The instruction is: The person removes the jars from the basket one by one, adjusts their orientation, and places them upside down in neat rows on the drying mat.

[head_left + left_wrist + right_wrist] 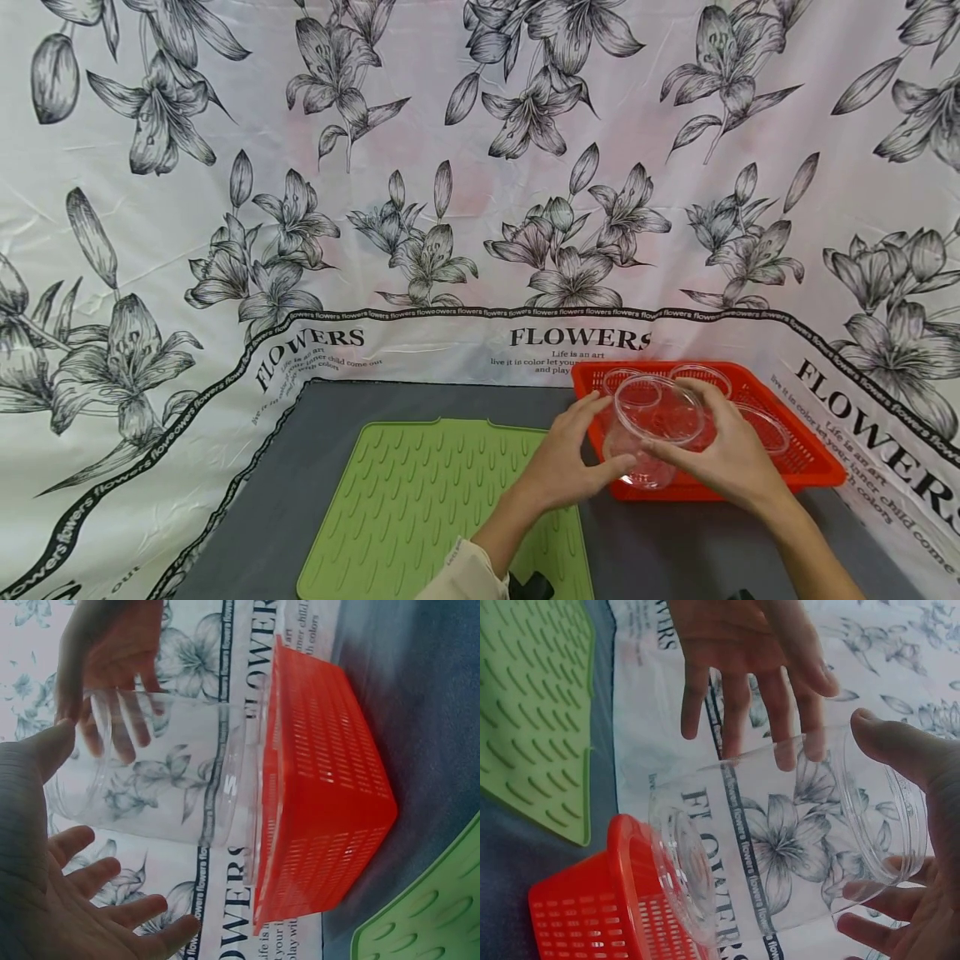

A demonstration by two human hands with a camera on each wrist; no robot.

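A clear plastic cup [654, 446] with a rounded rim is held in the air above the near part of a red basket [813, 477]. My right hand [731, 450] grips it near the rim, thumb on one side and fingers on the other, as the right wrist view shows. On the cup's other side is my left hand [566, 462], fingers spread and relaxed; whether its thumb touches the cup I cannot tell. In the left wrist view the cup [161, 772] lies between both hands. Several more clear round rims, such as this cup rim [780, 429], show inside the basket.
Left of the basket, a green ridged mat [420, 508] lies on the dark grey table [255, 517]. White cloth [420, 358] printed with flowers and lettering hangs behind and along both sides. The basket stands at the back right of the table.
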